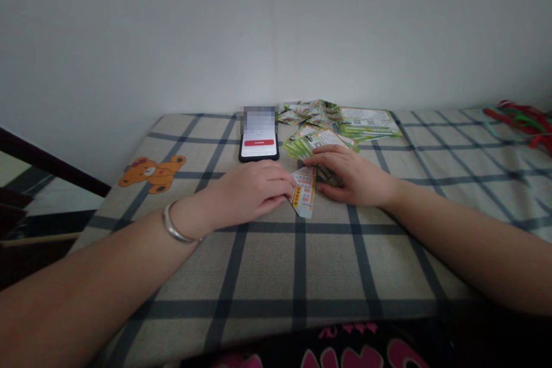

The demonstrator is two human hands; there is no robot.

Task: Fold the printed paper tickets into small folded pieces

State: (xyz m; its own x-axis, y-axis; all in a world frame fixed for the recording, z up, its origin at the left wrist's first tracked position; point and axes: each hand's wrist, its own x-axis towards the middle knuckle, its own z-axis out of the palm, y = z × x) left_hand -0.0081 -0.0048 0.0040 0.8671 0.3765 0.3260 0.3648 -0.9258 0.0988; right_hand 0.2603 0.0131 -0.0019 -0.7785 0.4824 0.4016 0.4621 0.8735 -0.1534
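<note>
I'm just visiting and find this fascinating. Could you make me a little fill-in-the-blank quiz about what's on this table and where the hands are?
1. The silver bracelet is worn on the person's ____ arm.
2. On the screen of the phone, the wide button near the bottom is ____.
3. The orange cartoon animal on the checked tablecloth is a ____.
4. The printed paper strip lies between the left hand and the ____.

Missing words: left; red; bear; right hand.

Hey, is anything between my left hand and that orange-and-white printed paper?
No, nothing visible: the left hand has its fingertips at the left edge of the printed paper. The phone lies beyond that hand.
</note>
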